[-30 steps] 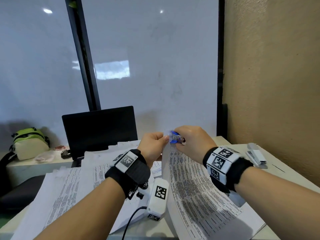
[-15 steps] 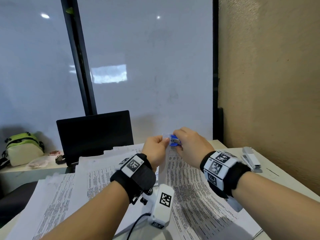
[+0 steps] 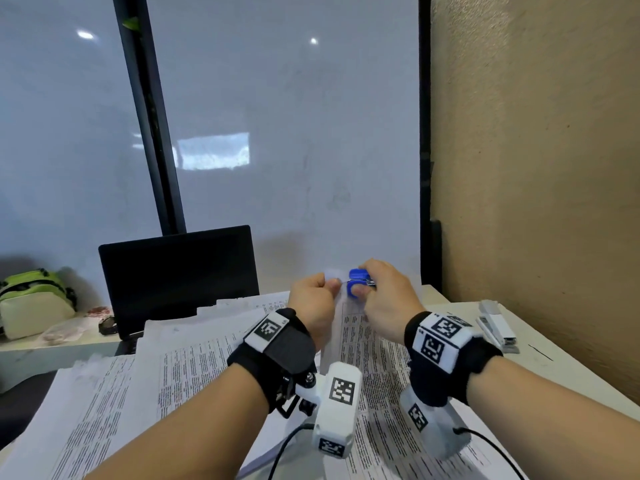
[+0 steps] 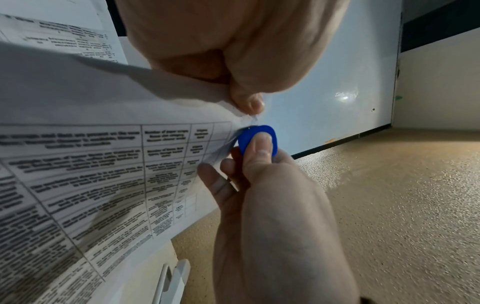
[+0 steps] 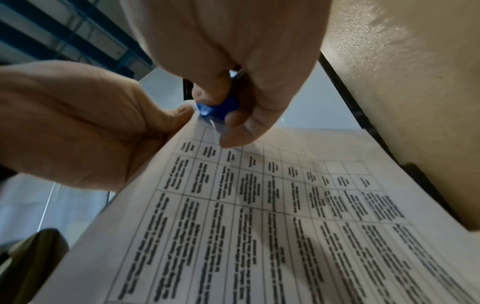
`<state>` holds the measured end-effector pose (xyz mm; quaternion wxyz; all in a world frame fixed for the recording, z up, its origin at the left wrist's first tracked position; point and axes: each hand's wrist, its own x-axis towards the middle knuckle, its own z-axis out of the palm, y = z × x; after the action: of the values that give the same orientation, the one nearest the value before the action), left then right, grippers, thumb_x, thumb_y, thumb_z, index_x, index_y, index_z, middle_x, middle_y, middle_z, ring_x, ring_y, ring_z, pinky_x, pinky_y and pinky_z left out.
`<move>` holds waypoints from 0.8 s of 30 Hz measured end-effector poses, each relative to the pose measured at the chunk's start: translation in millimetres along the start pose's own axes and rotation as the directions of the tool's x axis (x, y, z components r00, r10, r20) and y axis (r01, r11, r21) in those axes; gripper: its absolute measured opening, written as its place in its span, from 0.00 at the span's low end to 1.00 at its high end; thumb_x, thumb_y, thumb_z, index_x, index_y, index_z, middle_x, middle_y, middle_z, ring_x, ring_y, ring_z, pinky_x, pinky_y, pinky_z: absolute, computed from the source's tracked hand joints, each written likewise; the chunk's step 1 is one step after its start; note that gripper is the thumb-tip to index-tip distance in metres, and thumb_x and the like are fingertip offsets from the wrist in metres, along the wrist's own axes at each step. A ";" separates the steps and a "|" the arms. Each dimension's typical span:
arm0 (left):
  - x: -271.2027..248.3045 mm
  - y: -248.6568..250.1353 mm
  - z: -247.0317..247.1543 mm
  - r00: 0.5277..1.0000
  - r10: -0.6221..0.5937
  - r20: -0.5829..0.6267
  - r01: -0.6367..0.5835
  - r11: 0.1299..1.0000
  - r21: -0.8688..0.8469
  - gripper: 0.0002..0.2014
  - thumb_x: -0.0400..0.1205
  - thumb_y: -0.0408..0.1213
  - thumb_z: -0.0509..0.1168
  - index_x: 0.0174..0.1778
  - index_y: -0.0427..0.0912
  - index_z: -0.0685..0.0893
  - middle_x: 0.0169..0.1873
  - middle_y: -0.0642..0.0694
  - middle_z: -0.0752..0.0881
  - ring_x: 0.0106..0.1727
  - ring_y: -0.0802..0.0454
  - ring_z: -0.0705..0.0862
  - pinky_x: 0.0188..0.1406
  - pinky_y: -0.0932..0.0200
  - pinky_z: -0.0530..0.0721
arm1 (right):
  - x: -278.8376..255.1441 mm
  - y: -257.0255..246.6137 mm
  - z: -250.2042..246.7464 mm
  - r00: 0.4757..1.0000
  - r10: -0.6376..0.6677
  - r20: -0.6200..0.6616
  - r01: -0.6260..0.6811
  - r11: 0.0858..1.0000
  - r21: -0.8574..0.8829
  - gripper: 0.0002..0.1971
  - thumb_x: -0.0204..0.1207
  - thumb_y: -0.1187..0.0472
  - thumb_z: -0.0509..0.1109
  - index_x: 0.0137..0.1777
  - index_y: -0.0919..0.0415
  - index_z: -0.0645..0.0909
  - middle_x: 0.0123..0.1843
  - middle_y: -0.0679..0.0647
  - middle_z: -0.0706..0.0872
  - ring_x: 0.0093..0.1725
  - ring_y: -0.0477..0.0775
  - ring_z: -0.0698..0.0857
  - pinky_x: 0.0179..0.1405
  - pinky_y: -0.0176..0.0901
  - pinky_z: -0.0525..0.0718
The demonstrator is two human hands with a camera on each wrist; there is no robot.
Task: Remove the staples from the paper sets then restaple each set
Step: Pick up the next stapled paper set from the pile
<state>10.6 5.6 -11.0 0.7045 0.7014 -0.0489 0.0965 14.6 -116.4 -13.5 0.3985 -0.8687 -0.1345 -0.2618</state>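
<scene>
Left hand pinches the top corner of the paper set, lifted off the desk at about 12 o'clock from the wrists. Right hand squeezes the blue staple remover against that same corner; hands nearly touching. Risk: a hard or skewed pull likely tears the corner, or the staple comes half out and snags. Set is white printed table pages, curved upward, corner crumpled. White stapler lies at 2 o'clock, untouched.
</scene>
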 end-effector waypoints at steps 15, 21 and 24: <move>3.3 -8.7 9.9 0.998 0.057 0.008 -0.058 0.986 0.154 0.13 0.86 0.32 0.59 0.36 0.36 0.81 0.32 0.40 0.79 0.38 0.48 0.77 0.38 0.55 0.75 | -4.4 34.5 -20.5 0.938 0.300 0.172 -0.344 0.851 0.397 0.08 0.84 0.66 0.60 0.47 0.64 0.80 0.36 0.61 0.76 0.29 0.53 0.75 0.33 0.46 0.80; 1.3 -19.3 29.8 0.995 0.095 0.003 -0.091 0.947 0.307 0.24 0.87 0.34 0.58 0.22 0.45 0.64 0.21 0.50 0.63 0.25 0.51 0.63 0.27 0.60 0.59 | -29.1 97.5 -76.7 0.766 0.601 0.228 -0.601 0.796 -0.078 0.08 0.82 0.64 0.60 0.43 0.65 0.77 0.36 0.59 0.76 0.31 0.54 0.75 0.28 0.40 0.78; 8.5 -27.5 36.7 0.996 0.090 -0.021 -0.075 0.920 0.385 0.23 0.87 0.35 0.59 0.23 0.45 0.68 0.20 0.50 0.67 0.24 0.53 0.66 0.24 0.61 0.63 | -45.1 127.3 -104.3 0.684 0.707 0.178 -0.626 0.695 -0.354 0.09 0.81 0.61 0.62 0.55 0.66 0.77 0.38 0.62 0.78 0.34 0.59 0.77 0.30 0.44 0.79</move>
<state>26.9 -30.5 -35.7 0.5498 0.8210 -0.0450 0.1472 -2.6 -279.3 -61.1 0.3214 -0.9311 0.1712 0.0226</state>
